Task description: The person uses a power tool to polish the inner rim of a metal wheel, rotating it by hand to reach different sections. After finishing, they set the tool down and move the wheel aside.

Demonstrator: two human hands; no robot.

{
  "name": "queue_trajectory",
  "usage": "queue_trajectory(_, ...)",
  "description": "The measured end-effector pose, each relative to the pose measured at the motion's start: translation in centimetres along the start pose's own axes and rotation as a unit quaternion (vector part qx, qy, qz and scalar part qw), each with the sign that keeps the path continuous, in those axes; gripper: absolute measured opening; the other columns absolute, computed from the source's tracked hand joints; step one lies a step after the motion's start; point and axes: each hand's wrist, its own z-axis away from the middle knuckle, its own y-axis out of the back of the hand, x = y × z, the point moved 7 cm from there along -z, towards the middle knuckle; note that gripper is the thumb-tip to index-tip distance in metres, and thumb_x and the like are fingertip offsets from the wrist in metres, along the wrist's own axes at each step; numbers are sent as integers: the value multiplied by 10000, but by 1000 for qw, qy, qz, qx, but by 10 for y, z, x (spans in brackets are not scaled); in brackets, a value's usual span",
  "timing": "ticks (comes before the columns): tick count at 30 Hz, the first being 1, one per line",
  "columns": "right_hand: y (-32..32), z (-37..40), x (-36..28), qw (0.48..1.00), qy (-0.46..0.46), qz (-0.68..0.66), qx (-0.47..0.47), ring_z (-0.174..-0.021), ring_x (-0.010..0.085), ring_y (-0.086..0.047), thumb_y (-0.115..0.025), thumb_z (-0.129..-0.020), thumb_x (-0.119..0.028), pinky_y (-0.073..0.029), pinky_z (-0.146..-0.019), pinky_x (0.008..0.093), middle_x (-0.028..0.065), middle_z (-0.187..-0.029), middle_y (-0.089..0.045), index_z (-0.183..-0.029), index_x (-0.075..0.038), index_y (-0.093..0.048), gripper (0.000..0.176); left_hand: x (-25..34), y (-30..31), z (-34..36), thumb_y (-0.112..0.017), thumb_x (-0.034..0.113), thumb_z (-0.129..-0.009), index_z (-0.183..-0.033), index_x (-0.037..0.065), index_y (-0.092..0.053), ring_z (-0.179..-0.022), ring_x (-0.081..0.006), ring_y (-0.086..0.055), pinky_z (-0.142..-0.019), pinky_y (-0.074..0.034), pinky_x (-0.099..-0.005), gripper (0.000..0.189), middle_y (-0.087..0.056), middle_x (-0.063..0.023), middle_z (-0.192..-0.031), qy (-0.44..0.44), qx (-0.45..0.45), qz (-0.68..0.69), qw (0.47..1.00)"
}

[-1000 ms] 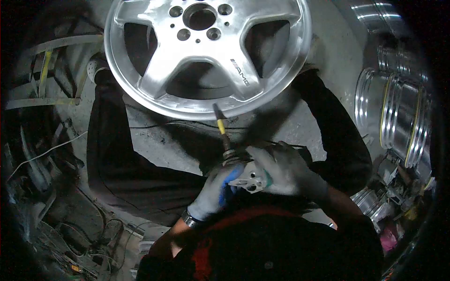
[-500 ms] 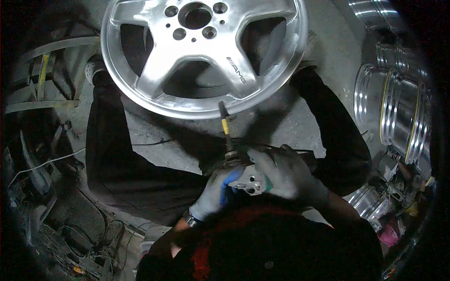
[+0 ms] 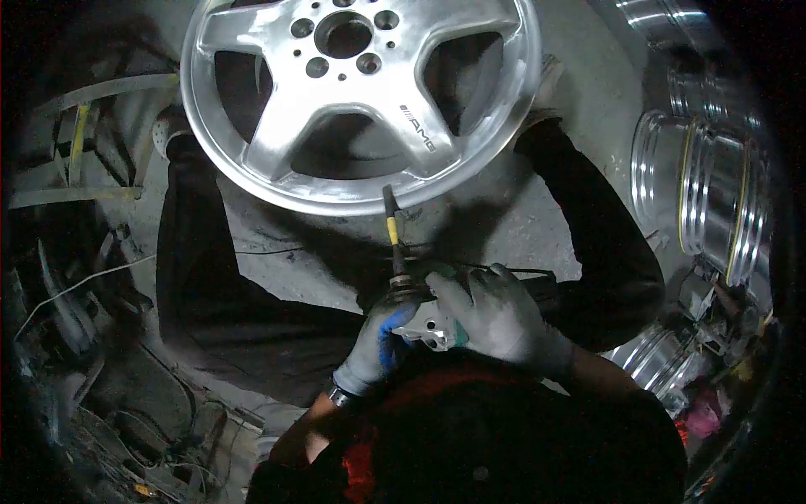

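A bright metal alloy wheel (image 3: 323, 139) with AMG lettering on one spoke lies face up ahead of me. My left hand (image 3: 369, 349), in a grey and blue glove, is closed round the front of a die grinder (image 3: 431, 326), near its dark collar. My right hand (image 3: 499, 319), gloved in grey, is wrapped over the grinder's green body. From the collar a thin shaft (image 3: 393, 239) with a yellow band points away from me. Its dark tip overlaps the wheel's near rim in this view.
Several polished wheels (image 3: 709, 193) stand along the right side. A metal frame (image 3: 75, 197) is at the left, with cluttered dark parts and cables below it. My bent legs (image 3: 201, 252) lie on both sides of the wheel. A pink thing (image 3: 703, 420) sits at the lower right.
Both hands and the grinder have shifted slightly to the left in the view. The shaft tip has moved left along the near rim. Both grips stay closed.
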Motion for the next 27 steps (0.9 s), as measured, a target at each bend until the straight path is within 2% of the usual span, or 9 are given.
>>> queue_trajectory(4,16,14,9,998,-23,-52,6,-957,350,-666,-635,-867,-145,-533,-835,457,184,-1096,-662,-1366,-53,-565,512,-20,10,-14,-534,208,-1010,-1336,22,-592,-1205,-211,-599,-1059,-452,-364,379,-631,-98,-1301,38,15,-48,998)
queue_trajectory(8,14,16,8,998,-50,22,-6,-970,325,-659,-612,-901,-189,-531,-823,452,177,-1084,-659,-1342,-59,-581,461,-14,-8,-13,-539,210,-1009,-1345,29,-583,-1196,-216,-606,-1053,-458,-363,384,-632,-101,-1297,50,-5,-46,998)
queue_trajectory(11,4,4,-1,999,-28,33,12,-966,311,-658,-606,-909,-204,-528,-807,452,168,-1080,-661,-1325,-63,-590,439,-18,11,-2,-542,220,-1013,-1364,32,-565,-1194,-224,-607,-1058,-456,-368,399,-632,-94,-1294,47,-31,61,997)
queue_trajectory(13,8,3,-6,998,-4,40,46,-965,307,-659,-605,-909,-206,-526,-799,455,165,-1081,-665,-1319,-64,-591,434,-9,22,3,-550,219,-1010,-1366,32,-555,-1181,-224,-613,-1052,-459,-378,403,-638,-92,-1280,3,37,-149,988)
queue_trajectory(14,11,4,-6,997,-9,44,55,-952,304,-662,-596,-915,-208,-525,-797,456,156,-1065,-665,-1319,-65,-590,428,-7,18,1,-550,219,-1010,-1366,32,-555,-1181,-224,-613,-1052,-459,-378,403,-638,-92,-1280,4,35,-150,988)
queue_trajectory(16,15,7,-5,997,-17,52,62,-939,301,-664,-586,-921,-209,-525,-794,458,148,-1049,-666,-1318,-66,-589,422,-10,0,-5,-550,212,-1004,-1347,27,-566,-1179,-227,-617,-1056,-457,-388,390,-645,-104,-1267,46,-36,42,997)
queue_trajectory(20,6,13,4,996,-77,48,-17,-922,282,-659,-588,-920,-224,-520,-805,434,122,-983,-656,-1307,-69,-596,417,-19,11,-9,-556,219,-994,-1339,22,-570,-1182,-230,-618,-1060,-456,-398,397,-652,-110,-1258,70,22,-41,996)
queue_trajectory(22,-1,9,1,995,-86,41,-38,-914,276,-658,-591,-918,-235,-518,-809,423,119,-962,-650,-1308,-71,-597,423,-9,-4,-6,-558,236,-989,-1334,17,-572,-1180,-242,-626,-1053,-467,-401,409,-653,-113,-1260,50,-40,71,995)
queue_trajectory(27,-4,-15,-26,992,31,75,97,-939,303,-646,-583,-914,-253,-511,-840,444,143,-963,-643,-1329,-69,-585,453,9,13,18,-570,250,-966,-1318,20,-578,-1127,-243,-656,-992,-510,-383,420,-663,-114,-1235,14,21,74,997)
